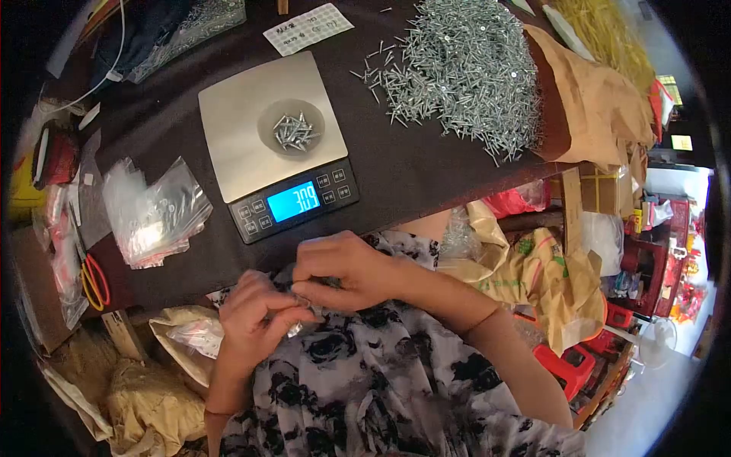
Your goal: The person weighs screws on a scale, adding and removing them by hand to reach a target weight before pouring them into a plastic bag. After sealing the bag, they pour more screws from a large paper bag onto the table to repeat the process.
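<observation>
My left hand (257,311) and my right hand (341,271) are close together at the table's front edge, over my lap. Both have their fingers pinched on a small clear plastic bag (295,330), mostly hidden behind them; a shiny bit shows below my left fingers. Just beyond stands a digital scale (244,145) with a lit blue display. On its plate sits a small round bowl (268,126) with some screws (295,132) in it. Flat clear zip bags (152,213) lie in a fanned stack to the left of the scale.
A large heap of screws (472,76) spills from a brown paper bag (590,99) at the back right. A sheet of round stickers (308,29) lies behind the scale. Scissors (94,282) with orange-yellow handles lie at the left edge. Paper sacks (152,404) stand below the table.
</observation>
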`<action>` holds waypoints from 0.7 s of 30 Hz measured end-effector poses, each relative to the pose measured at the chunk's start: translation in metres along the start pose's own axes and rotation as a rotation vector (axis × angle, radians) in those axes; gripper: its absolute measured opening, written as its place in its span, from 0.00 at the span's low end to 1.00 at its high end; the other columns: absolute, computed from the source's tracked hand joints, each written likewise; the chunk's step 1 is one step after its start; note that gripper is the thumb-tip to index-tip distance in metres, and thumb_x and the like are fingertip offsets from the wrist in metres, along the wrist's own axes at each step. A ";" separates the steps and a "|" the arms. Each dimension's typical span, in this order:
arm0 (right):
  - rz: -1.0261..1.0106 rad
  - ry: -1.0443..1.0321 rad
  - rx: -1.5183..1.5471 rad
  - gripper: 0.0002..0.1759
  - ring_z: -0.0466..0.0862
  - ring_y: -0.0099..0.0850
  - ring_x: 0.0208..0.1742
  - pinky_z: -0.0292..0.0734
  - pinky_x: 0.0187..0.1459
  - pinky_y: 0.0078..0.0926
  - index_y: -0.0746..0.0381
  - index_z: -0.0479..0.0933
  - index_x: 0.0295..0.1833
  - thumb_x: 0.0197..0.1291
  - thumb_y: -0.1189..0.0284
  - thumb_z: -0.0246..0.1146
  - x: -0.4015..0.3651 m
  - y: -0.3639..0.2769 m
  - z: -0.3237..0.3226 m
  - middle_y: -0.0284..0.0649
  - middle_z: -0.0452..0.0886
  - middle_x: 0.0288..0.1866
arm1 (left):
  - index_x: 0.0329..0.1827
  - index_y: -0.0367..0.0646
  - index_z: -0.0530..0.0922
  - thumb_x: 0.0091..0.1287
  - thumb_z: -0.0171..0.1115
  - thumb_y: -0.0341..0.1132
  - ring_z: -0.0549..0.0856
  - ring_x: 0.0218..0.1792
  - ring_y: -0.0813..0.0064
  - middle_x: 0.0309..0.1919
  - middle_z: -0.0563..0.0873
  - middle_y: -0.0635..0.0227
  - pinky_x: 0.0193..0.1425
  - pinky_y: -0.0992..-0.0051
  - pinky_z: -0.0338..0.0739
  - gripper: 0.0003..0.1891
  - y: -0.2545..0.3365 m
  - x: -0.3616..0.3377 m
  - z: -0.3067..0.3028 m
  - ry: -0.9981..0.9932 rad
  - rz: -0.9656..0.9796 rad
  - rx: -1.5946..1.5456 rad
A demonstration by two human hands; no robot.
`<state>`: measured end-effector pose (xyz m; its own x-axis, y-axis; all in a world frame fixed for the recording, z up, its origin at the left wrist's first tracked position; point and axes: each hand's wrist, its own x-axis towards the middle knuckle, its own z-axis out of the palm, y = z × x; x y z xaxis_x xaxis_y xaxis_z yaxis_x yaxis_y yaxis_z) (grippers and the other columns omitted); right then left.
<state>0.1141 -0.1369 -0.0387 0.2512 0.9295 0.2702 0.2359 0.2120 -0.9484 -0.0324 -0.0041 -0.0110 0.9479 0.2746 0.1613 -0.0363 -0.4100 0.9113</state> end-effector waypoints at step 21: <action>0.223 0.085 0.001 0.05 0.80 0.27 0.35 0.75 0.35 0.23 0.65 0.78 0.37 0.56 0.76 0.66 -0.033 -0.008 -0.035 0.39 0.80 0.36 | 0.29 0.43 0.80 0.54 0.72 0.29 0.84 0.41 0.66 0.33 0.85 0.70 0.48 0.64 0.71 0.07 -0.008 0.007 -0.025 -0.339 0.104 0.059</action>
<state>0.1368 -0.1799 -0.0346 0.3748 0.9247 0.0667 0.1648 0.0044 -0.9863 -0.0336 0.0223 -0.0078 0.9916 -0.0716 0.1079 -0.1290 -0.4733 0.8714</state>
